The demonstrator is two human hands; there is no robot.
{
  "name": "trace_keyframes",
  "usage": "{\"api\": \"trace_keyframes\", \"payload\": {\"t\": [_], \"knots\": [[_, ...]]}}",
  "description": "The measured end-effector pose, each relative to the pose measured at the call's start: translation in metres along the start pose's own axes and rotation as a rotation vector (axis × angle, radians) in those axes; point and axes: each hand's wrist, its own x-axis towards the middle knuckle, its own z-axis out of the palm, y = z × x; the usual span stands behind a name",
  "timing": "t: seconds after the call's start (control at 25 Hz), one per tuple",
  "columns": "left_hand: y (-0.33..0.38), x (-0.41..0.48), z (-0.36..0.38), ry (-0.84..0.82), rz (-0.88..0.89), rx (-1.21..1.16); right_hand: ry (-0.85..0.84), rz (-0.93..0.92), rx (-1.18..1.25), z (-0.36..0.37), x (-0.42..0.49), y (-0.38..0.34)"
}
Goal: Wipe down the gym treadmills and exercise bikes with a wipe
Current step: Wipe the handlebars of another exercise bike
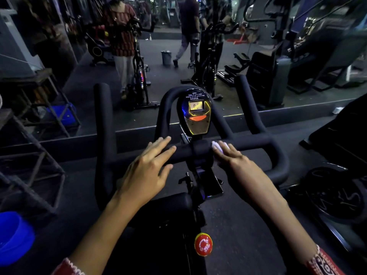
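A black exercise bike fills the middle of the view, its padded handlebar (256, 142) running across in front of me. A small lit console (196, 111) stands at the bar's centre. My left hand (148, 169) lies with straight fingers on the bar just left of the stem. My right hand (232, 157) presses a white wipe (218, 146) onto the bar just right of the stem; most of the wipe is hidden under the fingers. A red round knob (203, 244) sits low on the frame.
A wall mirror (168, 56) ahead reflects other bikes, a stepper and people. Metal racks (35, 169) stand to the left, a blue bucket (14, 237) at bottom left, a weight plate (333, 193) at right.
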Motion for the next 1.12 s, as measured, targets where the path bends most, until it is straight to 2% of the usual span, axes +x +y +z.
{"api": "trace_keyframes", "payload": {"t": [0.12,0.24,0.32,0.4,0.56,0.68,0.72,0.88,1.0,1.12], "knots": [[0.013,0.009,0.015,-0.044,0.018,-0.010,0.200,0.080,0.078,0.006,0.015,-0.002],[0.016,0.010,0.025,-0.096,0.002,-0.024,0.213,0.190,0.186,0.030,0.018,-0.042],[0.016,0.011,0.025,-0.105,-0.023,-0.050,0.197,0.131,0.208,0.035,0.007,-0.050],[0.016,0.010,0.024,-0.110,-0.032,-0.057,0.153,0.106,0.343,0.020,-0.001,-0.042],[0.021,0.012,0.023,-0.130,-0.066,-0.069,0.361,0.198,0.406,0.006,0.014,-0.025],[0.022,0.010,0.021,-0.127,-0.057,-0.054,0.270,0.170,0.152,0.021,0.018,-0.030],[0.022,0.010,0.020,-0.124,-0.057,-0.050,0.230,0.160,0.135,0.020,0.014,-0.030],[0.022,0.020,0.009,-0.015,-0.125,-0.098,0.234,0.247,0.491,-0.013,0.008,-0.022],[0.013,0.036,-0.002,0.065,-0.195,-0.109,0.489,0.091,0.502,-0.038,0.045,-0.014],[-0.002,0.057,-0.011,0.125,-0.253,-0.122,0.502,-0.151,0.424,-0.051,0.099,-0.012]]}}
